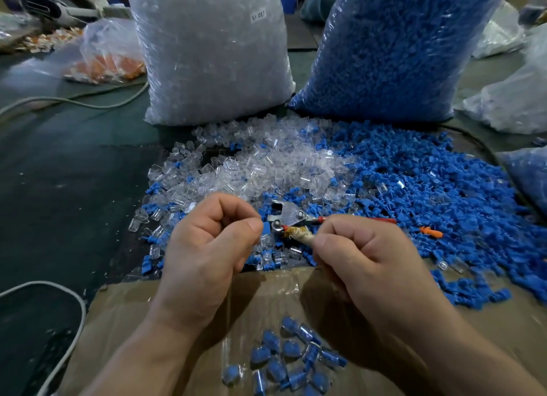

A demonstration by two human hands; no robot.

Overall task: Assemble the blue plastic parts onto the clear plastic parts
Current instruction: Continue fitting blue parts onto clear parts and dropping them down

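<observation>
My left hand (207, 242) is curled and pinches a blue part seated in a clear part (265, 233) between thumb and fingertips. My right hand (361, 256) grips the cloth-wrapped handle of a small metal press tool (288, 218), whose jaw sits right beside the pinched piece. Loose clear parts (266, 165) lie heaped in the middle of the table. Loose blue parts (429, 188) spread to the right. Several joined blue-and-clear pieces (290, 357) lie in the cardboard box (148, 301) below my hands.
A tall bag of clear parts (213, 52) and a tall bag of blue parts (393, 46) stand at the back. A bag of orange parts (109, 61) lies at the back left. Grey cables (74, 102) run across the dark table on the left.
</observation>
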